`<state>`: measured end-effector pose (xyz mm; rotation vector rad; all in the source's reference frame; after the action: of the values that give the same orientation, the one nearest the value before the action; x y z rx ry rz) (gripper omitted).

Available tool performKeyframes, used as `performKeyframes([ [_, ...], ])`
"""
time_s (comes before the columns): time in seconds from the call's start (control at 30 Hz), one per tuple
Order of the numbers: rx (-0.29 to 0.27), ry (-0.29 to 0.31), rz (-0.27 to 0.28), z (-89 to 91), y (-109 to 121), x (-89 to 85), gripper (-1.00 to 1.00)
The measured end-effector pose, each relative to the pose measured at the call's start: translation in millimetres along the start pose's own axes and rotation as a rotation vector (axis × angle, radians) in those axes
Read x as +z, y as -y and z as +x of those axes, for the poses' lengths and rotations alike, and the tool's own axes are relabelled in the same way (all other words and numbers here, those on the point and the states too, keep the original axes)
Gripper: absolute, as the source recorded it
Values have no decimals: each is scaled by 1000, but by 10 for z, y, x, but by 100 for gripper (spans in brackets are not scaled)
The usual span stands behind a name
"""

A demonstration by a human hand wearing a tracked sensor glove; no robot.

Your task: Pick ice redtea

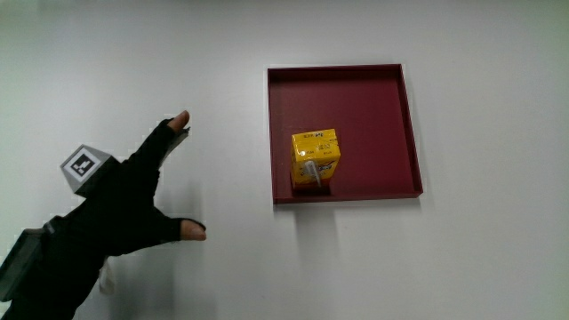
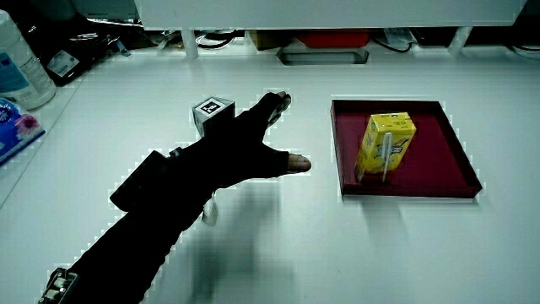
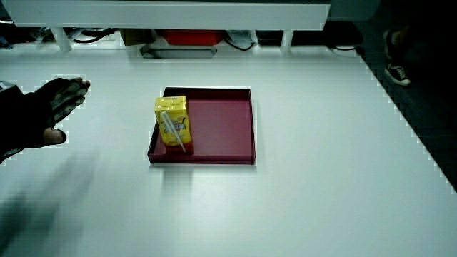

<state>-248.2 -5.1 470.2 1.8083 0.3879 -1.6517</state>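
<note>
A yellow ice red tea carton point(image 1: 315, 159) point(image 2: 386, 145) point(image 3: 172, 122) stands upright in a dark red square tray point(image 1: 373, 98) point(image 2: 430, 169) point(image 3: 225, 125), at the tray's edge nearest the person, with a straw on its near face. The gloved hand point(image 1: 142, 200) point(image 2: 245, 152) point(image 3: 43, 114) hovers over the bare table beside the tray, well apart from the carton. Its fingers are spread, thumb pointing toward the tray, and it holds nothing. A patterned cube point(image 1: 84, 169) point(image 2: 213, 111) sits on its back.
A low white partition point(image 2: 321, 13) point(image 3: 171, 13) runs along the table's edge farthest from the person, with cables and a red box under it. A plastic bottle point(image 2: 18, 67) and a blue packet point(image 2: 17, 127) stand at the table's side edge.
</note>
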Motion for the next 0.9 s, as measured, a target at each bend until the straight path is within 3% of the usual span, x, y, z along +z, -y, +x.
performKeyframes([
  [0.07, 10, -5, -5, 15, -54, -30, 0],
  [0.1, -2, 25, -9, 60, -84, -67, 0],
  [0.17, 7, -14, -6, -39, -135, -48, 0],
  [0.33, 39, 22, -13, -9, -302, -165, 0],
  [0.5, 54, -10, -22, -62, -492, -247, 0],
  [0.57, 57, 5, -25, -78, -566, -287, 0],
  [0.67, 100, -10, -19, -96, -674, -345, 0],
  [0.9, 79, 29, -43, -82, -936, -548, 0],
])
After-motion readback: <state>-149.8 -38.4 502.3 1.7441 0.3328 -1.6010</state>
